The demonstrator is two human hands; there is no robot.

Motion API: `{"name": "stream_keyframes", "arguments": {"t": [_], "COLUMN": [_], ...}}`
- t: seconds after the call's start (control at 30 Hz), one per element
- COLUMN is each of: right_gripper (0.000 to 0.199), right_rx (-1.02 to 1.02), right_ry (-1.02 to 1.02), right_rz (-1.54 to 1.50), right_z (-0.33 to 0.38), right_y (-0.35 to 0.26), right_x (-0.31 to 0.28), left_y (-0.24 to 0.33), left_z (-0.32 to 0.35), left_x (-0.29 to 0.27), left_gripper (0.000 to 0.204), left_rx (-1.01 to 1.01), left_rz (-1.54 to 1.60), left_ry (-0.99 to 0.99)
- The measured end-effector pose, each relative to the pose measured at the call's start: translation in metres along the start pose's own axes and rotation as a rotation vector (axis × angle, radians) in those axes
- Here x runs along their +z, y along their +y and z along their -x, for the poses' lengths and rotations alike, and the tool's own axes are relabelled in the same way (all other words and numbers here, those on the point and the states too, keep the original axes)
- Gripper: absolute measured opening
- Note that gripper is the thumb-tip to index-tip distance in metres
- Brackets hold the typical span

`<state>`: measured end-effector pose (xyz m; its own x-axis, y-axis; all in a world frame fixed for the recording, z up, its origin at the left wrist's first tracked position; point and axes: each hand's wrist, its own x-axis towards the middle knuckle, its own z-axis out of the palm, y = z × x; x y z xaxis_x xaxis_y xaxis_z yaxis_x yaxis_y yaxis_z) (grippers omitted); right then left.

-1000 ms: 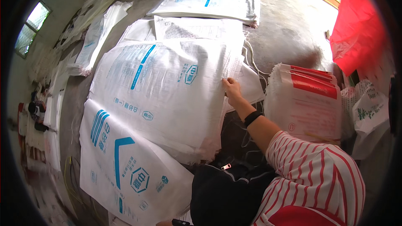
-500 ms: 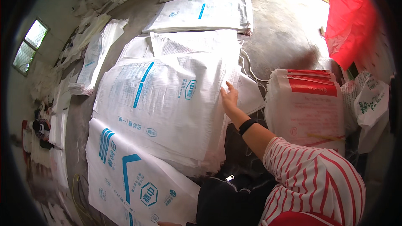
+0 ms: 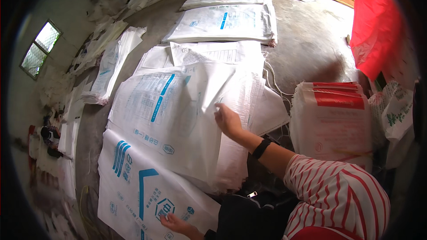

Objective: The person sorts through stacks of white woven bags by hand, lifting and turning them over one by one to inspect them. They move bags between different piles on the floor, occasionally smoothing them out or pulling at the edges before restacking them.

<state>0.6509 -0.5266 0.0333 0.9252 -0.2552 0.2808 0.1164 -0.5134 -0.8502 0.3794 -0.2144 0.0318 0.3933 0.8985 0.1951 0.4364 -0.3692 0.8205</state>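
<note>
Bare right hand (image 3: 229, 122) out in front at mid-view; bare left hand (image 3: 178, 225) low, near the lower edge.
Right: forearm runs up and leftward from a loose white cloth sleeve with red stripes (image 3: 331, 191); narrow black wristband (image 3: 261, 148) around the wrist; thumb and fingertips drawn together in a pinch. Left: closer to the body, fingers pointing up and leftward, thumb uppermost; degree of closure unclear; dark band (image 3: 210, 234) at wrist, cut off by the frame.
</note>
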Motion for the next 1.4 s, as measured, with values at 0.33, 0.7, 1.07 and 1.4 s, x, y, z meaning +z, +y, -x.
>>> {"name": "stream_keyframes", "arguments": {"t": [0.33,0.7,1.07,1.4], "right_gripper": [0.022,0.016,0.022,0.072], "right_rx": [-0.454,-0.493,-0.376,0.85], "right_ry": [-0.203,-0.378,-0.707,0.045], "right_rz": [0.028,-0.122,-0.25,-1.41], "right_z": [0.061,0.107,0.128,-0.105], "right_y": [-0.059,-0.026,0.017,0.027], "right_x": [0.022,0.032,0.007,-0.105], "left_y": [0.166,0.236,0.18,0.216], "left_z": [0.012,0.046,0.059,0.089], "left_x": [0.061,0.167,0.218,0.154], "left_gripper": [0.04,0.043,0.012,0.013], "left_rx": [0.513,1.204,0.986,0.912], "left_rz": [0.232,-0.318,-0.539,-0.188], "left_ry": [-0.676,-0.957,-0.94,-0.933]}}
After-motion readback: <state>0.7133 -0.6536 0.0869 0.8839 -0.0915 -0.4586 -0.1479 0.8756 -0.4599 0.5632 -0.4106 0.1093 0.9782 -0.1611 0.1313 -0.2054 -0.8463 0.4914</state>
